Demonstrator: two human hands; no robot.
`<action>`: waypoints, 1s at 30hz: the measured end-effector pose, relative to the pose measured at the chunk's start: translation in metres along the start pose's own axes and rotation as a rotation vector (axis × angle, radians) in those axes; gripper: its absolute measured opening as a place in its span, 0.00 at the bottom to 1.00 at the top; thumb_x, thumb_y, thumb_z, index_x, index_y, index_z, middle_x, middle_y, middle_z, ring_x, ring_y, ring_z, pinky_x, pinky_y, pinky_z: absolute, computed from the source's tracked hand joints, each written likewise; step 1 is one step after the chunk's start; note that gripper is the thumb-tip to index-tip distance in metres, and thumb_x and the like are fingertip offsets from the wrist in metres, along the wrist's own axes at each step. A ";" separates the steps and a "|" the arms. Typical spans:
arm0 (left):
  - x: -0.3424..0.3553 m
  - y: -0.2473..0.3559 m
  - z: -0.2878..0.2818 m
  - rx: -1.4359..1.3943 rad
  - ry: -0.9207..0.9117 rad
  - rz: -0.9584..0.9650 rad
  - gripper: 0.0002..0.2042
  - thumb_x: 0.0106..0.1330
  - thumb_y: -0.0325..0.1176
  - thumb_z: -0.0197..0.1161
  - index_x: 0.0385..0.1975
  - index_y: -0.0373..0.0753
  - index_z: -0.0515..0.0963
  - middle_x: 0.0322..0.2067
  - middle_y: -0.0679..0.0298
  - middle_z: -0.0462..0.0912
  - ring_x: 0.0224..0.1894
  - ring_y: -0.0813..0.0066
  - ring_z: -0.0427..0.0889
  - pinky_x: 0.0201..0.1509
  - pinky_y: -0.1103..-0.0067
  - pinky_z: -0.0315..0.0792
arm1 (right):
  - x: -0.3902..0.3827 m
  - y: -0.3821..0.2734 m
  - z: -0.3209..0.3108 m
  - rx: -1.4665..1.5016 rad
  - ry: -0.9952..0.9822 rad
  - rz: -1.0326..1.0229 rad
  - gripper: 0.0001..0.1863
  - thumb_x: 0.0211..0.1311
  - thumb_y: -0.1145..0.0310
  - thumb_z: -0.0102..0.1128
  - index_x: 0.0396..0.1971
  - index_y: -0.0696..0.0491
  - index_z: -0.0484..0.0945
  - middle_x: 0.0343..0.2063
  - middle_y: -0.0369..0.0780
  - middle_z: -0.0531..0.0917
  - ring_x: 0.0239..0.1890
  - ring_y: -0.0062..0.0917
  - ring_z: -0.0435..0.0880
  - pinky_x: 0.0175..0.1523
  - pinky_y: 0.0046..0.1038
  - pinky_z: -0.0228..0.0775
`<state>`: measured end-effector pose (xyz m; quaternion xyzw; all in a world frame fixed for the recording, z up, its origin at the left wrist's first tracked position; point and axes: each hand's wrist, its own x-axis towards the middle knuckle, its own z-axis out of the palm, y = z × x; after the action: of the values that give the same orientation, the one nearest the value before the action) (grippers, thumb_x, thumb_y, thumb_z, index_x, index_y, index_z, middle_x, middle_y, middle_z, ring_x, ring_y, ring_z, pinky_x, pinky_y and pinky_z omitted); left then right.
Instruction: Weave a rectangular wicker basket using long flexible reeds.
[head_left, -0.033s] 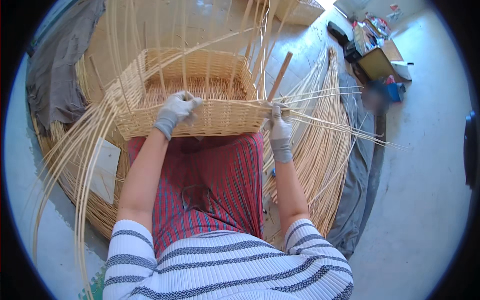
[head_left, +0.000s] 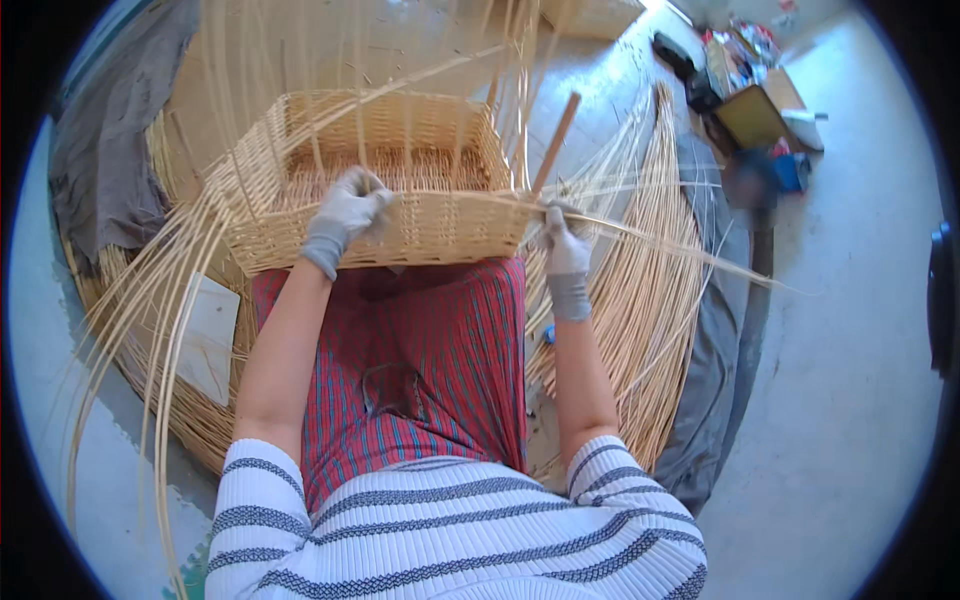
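Observation:
A pale wicker basket [head_left: 455, 228], rectangular and partly woven, rests across my knees on a red striped cloth [head_left: 450, 340]. Thin upright stakes [head_left: 363, 110] rise from its rim. My left hand [head_left: 345, 220], in a light glove, is closed at the near rim, left of the middle. My gloved right hand [head_left: 566, 250] grips a bundle of wicker strands [head_left: 680, 248] just outside the right corner. Those strands stretch out to the right. Just how the fingers hold them is hard to make out. Beside that corner a thicker stick [head_left: 556, 145] slants upward.
Long loose strands [head_left: 165, 400] hang off the basket's left end. A large fan of rods [head_left: 640, 350] lies on the floor at right, on grey cloth [head_left: 705, 420]. More rods lie at left by a dark cloth [head_left: 120, 150]. Boxes and clutter [head_left: 755, 120] stand far right.
The basket has shifted slightly up and left, its right end most. My right hand has turned, and the strands at it now run closer together. My left hand stays at the rim.

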<state>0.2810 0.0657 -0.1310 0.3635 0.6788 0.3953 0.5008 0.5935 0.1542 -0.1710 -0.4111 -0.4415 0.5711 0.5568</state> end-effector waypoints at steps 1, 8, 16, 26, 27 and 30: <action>-0.004 0.003 0.009 0.056 0.350 0.384 0.13 0.69 0.41 0.59 0.39 0.35 0.75 0.22 0.57 0.80 0.17 0.71 0.80 0.21 0.73 0.74 | -0.006 0.007 -0.020 0.035 0.029 -0.033 0.07 0.67 0.70 0.59 0.43 0.50 0.78 0.39 0.36 0.85 0.38 0.18 0.83 0.31 0.17 0.71; 0.024 0.030 0.097 0.182 -0.092 0.154 0.12 0.71 0.38 0.55 0.48 0.38 0.73 0.34 0.54 0.81 0.32 0.65 0.83 0.37 0.70 0.77 | 0.023 -0.046 0.021 -0.279 0.022 -0.129 0.15 0.66 0.73 0.57 0.52 0.49 0.76 0.40 0.38 0.85 0.45 0.25 0.84 0.42 0.26 0.76; 0.056 0.019 0.094 0.357 0.113 0.265 0.14 0.70 0.45 0.57 0.39 0.38 0.72 0.26 0.54 0.78 0.33 0.62 0.81 0.41 0.67 0.74 | 0.053 -0.086 0.097 0.026 -0.119 -0.581 0.24 0.69 0.72 0.46 0.64 0.53 0.60 0.38 0.40 0.79 0.43 0.27 0.80 0.50 0.38 0.78; -0.030 -0.017 0.089 -0.001 0.222 0.700 0.24 0.64 0.23 0.61 0.61 0.42 0.67 0.49 0.58 0.78 0.30 0.78 0.80 0.38 0.79 0.76 | -0.006 0.003 0.049 -1.261 -0.118 -0.720 0.36 0.55 0.68 0.66 0.65 0.50 0.63 0.52 0.46 0.79 0.48 0.43 0.82 0.53 0.40 0.75; -0.051 -0.039 0.070 -0.032 0.262 0.677 0.21 0.63 0.23 0.63 0.56 0.41 0.72 0.46 0.61 0.80 0.34 0.79 0.81 0.41 0.80 0.76 | 0.009 -0.001 0.051 -1.244 -0.175 -0.576 0.38 0.53 0.69 0.67 0.66 0.49 0.62 0.55 0.47 0.76 0.54 0.43 0.77 0.57 0.40 0.71; -0.080 -0.092 -0.015 -0.057 0.725 0.415 0.15 0.61 0.24 0.66 0.48 0.36 0.78 0.44 0.57 0.81 0.43 0.67 0.82 0.50 0.77 0.76 | 0.028 0.008 0.055 -1.203 -0.129 -0.222 0.43 0.52 0.73 0.65 0.69 0.47 0.57 0.59 0.49 0.72 0.61 0.42 0.71 0.61 0.39 0.68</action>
<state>0.2760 -0.0471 -0.1800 0.3162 0.7122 0.6088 0.1490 0.5373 0.1796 -0.1635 -0.5696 -0.7592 0.1841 0.2554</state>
